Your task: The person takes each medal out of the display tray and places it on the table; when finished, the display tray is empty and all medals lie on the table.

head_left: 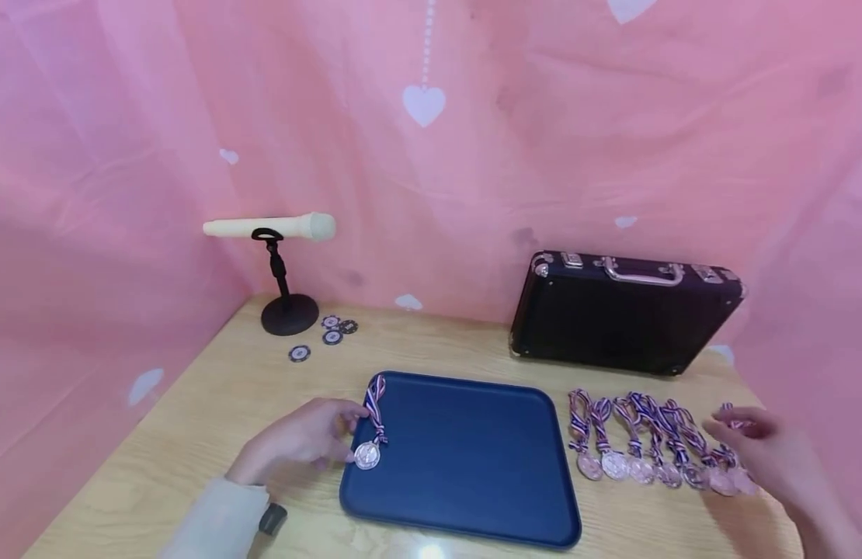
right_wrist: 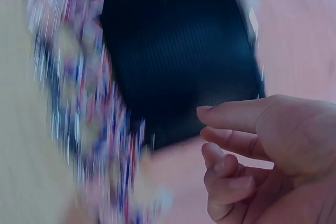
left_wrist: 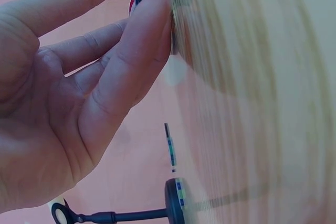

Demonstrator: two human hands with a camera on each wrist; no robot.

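Note:
A blue tray (head_left: pixel 466 458) lies on the wooden table, holding one silver-coloured medal (head_left: pixel 367 455) with a striped ribbon along its left side. My left hand (head_left: pixel 312 431) is at the tray's left rim, fingertips close to the ribbon and the thumb right at the edge. In the left wrist view the thumb (left_wrist: pixel 142 45) overlaps the dark tray side. Several medals (head_left: pixel 616 465) with knotted striped ribbons lie in a row right of the tray. Over the row's right end hovers my right hand (head_left: pixel 762 450), fingers loosely bent, nothing between them in the right wrist view.
Behind the medals a black case (head_left: pixel 623 318) with a metal handle leans back. A white microphone (head_left: pixel 270 227) rests on a black stand (head_left: pixel 290 314) at the far left, with several poker chips (head_left: pixel 332 337) beside it. A pink curtain (head_left: pixel 431 178) hangs behind the table.

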